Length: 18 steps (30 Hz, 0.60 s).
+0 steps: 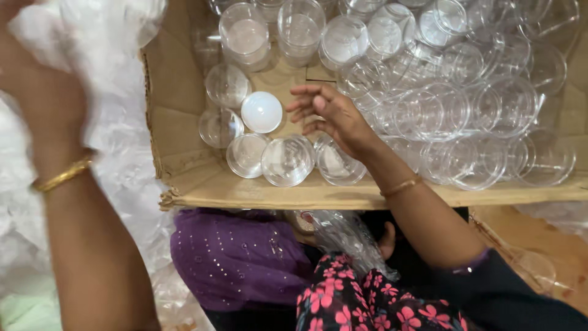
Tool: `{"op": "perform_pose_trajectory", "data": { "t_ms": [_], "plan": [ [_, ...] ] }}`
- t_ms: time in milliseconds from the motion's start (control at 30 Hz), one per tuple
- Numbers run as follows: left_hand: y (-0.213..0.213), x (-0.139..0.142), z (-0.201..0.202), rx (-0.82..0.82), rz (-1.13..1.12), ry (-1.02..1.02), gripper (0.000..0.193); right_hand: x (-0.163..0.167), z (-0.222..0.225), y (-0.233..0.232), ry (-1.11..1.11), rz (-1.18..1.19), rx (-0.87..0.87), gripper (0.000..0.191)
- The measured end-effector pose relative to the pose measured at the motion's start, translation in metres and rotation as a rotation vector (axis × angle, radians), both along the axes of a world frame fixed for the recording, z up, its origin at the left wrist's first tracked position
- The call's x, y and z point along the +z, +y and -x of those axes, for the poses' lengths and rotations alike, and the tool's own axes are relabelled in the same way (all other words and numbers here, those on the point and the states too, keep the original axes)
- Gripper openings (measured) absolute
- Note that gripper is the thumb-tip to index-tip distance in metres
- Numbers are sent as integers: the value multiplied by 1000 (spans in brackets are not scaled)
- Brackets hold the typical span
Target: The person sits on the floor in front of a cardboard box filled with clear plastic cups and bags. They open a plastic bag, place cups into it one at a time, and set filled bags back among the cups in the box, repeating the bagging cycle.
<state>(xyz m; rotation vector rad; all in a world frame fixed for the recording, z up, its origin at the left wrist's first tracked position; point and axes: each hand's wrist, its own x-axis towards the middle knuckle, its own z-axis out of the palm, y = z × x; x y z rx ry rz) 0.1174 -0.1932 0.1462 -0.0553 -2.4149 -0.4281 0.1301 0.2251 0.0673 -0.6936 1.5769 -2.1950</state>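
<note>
Soft, even light from above, glare glinting off the clear plastic cups (422, 98), left hand (37, 86) motion-blurred.

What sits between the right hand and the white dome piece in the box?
Nothing visible. The right hand hovers open inside the cardboard box, fingertips just right of the white dome piece, with only bare box floor between. Clear plastic cups surround it but don't block that gap.
</note>
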Motion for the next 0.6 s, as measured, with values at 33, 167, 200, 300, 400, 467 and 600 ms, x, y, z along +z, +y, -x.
{"op": "perform_pose_trajectory", "data": {
  "t_ms": [33, 167, 200, 300, 400, 467, 600],
  "plan": [
    [-1, -17, -1, 39, 85, -64, 54, -3, 1, 0, 54, -129, -27, 54],
    [-5, -92, 0, 139, -3, -358, 68, -12, 5, -8, 220, -517, -148, 48],
    [-9, -104, 4, 125, -26, -339, 64, -13, 6, -12, 242, -583, -172, 47],
    [-29, -120, 33, 182, 40, -299, 63, -17, 13, -33, 435, -734, -153, 46],
    [-63, -123, 66, 211, 127, -259, 68, -18, 22, -56, 427, -809, -124, 47],
    [-94, -124, 85, 220, 194, -232, 68, -19, 30, -70, 428, -845, -124, 48],
    [-161, -125, 123, 245, 357, -174, 65, -24, 52, -93, 425, -900, -147, 45]
  ]
}}
